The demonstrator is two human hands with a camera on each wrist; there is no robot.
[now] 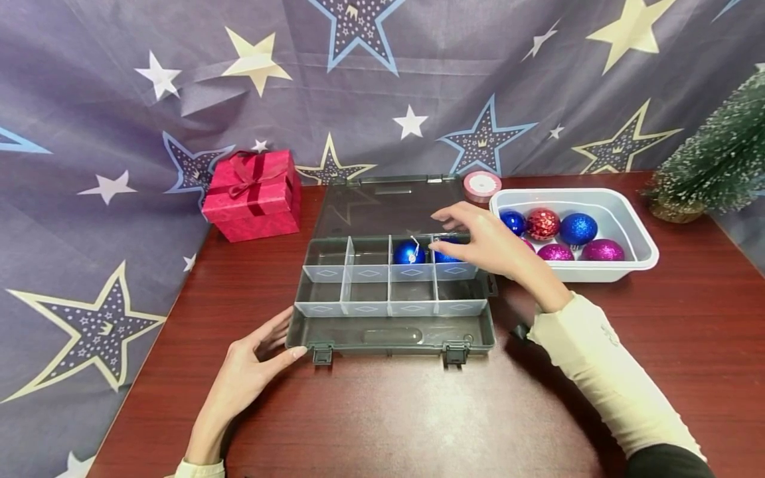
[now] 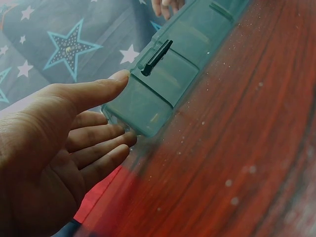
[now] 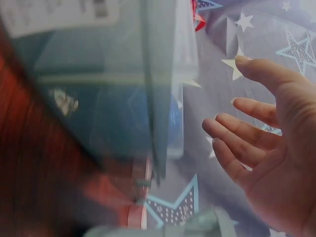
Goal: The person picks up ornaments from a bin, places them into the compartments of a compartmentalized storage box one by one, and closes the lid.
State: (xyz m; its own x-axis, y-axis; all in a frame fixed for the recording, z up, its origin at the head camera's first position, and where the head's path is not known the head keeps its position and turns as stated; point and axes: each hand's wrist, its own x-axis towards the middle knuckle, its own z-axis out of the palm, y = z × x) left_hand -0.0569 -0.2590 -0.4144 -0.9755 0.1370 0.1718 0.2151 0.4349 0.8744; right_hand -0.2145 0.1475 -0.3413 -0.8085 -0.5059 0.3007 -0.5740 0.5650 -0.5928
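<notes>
A grey see-through divider box (image 1: 391,333) lies with its lid (image 1: 388,206) folded back. Two blue glitter balls, one with a white string loop (image 1: 409,252) and one partly hidden (image 1: 447,250), sit in neighbouring back-row compartments at the right. Over the rightmost one hovers my right hand (image 1: 487,242), thumb and fingers spread, holding nothing; the right wrist view shows the same hand (image 3: 276,143) apart from the box. My left hand (image 1: 248,368) rests at the box's front left corner. Its thumb and extended fingers (image 2: 101,136) touch the corner in the left wrist view.
A white plastic tub (image 1: 642,255) at the right holds several blue, red and magenta balls. Behind the box stands a ribbon roll (image 1: 481,186). A red gift box (image 1: 254,199) is at the back left, a small frosted tree (image 1: 711,146) at the far right.
</notes>
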